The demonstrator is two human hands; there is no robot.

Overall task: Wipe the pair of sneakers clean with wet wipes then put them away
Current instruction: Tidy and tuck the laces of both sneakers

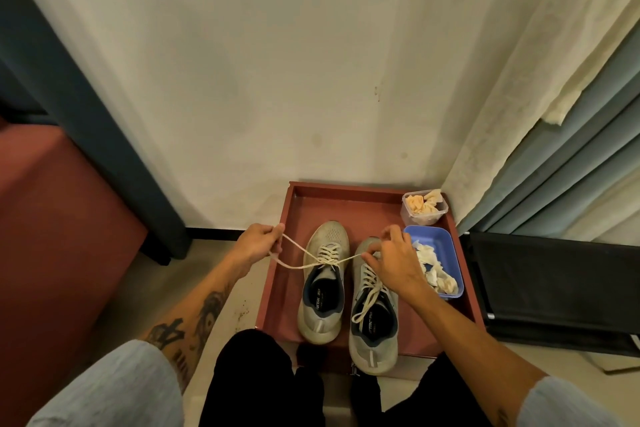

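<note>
Two grey sneakers stand side by side, toes toward the wall, in a red tray [346, 188]. The left sneaker [323, 284] has its pale lace [298, 266] pulled out to both sides and crossed over the tongue. My left hand [258, 241] grips one lace end to the left of the tray. My right hand [394, 258] pinches the other end above the toe of the right sneaker [374, 329], whose lace lies loose. A blue tub [440, 243] at the tray's right holds crumpled white wipes.
A clear small container [424, 208] with orange-stained wipes sits in the tray's far right corner. A wall rises just behind the tray. Curtains [554, 149] hang at the right above a black frame [554, 288]. A red box stands at the left. My knees are in front.
</note>
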